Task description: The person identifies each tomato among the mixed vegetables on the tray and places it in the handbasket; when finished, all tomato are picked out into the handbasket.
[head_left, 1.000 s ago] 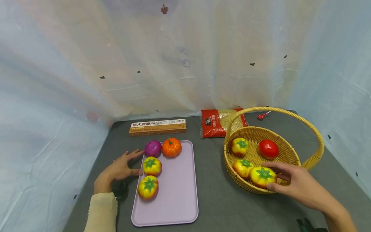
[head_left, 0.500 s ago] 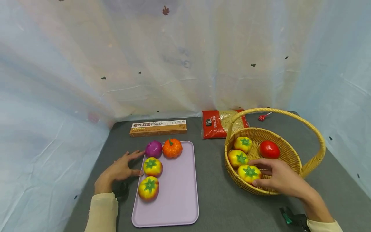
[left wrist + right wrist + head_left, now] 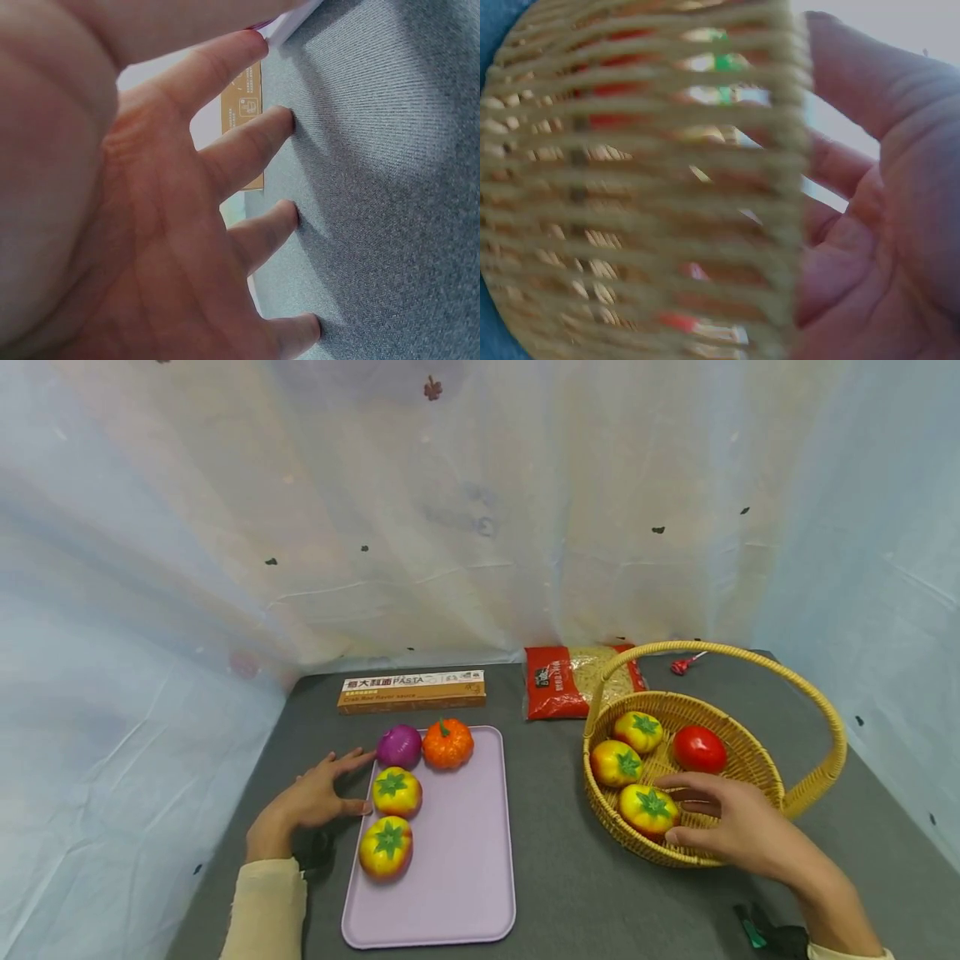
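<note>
My left hand (image 3: 315, 792) lies spread beside the lilac tray (image 3: 457, 885), thumb and index at its left edge; other fingertips touch the grey cloth in the left wrist view. On the tray sit a purple onion (image 3: 399, 747), an orange pumpkin (image 3: 447, 744) and two yellow-red persimmon-like fruits (image 3: 386, 848). My right hand (image 3: 738, 818) is over the front of the wicker basket (image 3: 750, 747), thumb and fingers loosely parted beside a persimmon-like fruit (image 3: 649, 811). Two similar fruits (image 3: 617, 763) and a red tomato-like one (image 3: 699, 749) lie inside. Basket weave partly hides the fingers in the right wrist view.
A pasta box (image 3: 411, 692) lies behind the tray. Behind the basket's left side is a red bag of pasta (image 3: 555, 683). A red lollipop (image 3: 681, 666) lies at the back right. The tall basket handle (image 3: 806, 693) arches over the basket. Plastic sheeting surrounds the table.
My right hand shifts the front fruit leftward in the basket, then draws slightly right, off it. The other two yellow-red fruits are nudged about. The left hand stays put.
</note>
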The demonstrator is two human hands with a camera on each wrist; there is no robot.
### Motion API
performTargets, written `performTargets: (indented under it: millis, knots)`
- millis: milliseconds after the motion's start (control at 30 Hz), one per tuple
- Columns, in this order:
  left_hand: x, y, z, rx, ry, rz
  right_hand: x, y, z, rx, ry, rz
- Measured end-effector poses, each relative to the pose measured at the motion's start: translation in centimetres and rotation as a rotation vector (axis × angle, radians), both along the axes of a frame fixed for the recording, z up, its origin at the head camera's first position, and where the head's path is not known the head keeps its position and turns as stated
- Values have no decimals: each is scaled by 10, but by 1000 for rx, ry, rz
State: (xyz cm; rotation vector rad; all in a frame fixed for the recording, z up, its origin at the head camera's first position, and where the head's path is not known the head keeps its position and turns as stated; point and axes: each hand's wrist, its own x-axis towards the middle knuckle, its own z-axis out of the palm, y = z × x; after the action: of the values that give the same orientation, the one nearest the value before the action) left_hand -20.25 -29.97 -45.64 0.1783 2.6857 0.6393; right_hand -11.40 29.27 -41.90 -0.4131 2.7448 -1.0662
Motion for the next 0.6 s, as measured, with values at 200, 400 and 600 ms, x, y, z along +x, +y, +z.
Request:
performTargets:
  millis: [200, 400, 600]
  knots:
    - [-1, 0, -1, 2, -1, 0, 15, 10, 13, -12, 12, -62]
    - [-1, -1, 0, -2, 3, -3, 23, -4, 29, -142, 111, 4]
    - [-1, -1, -1, 0, -6, 1, 16, -49, 31, -255, 137, 125]
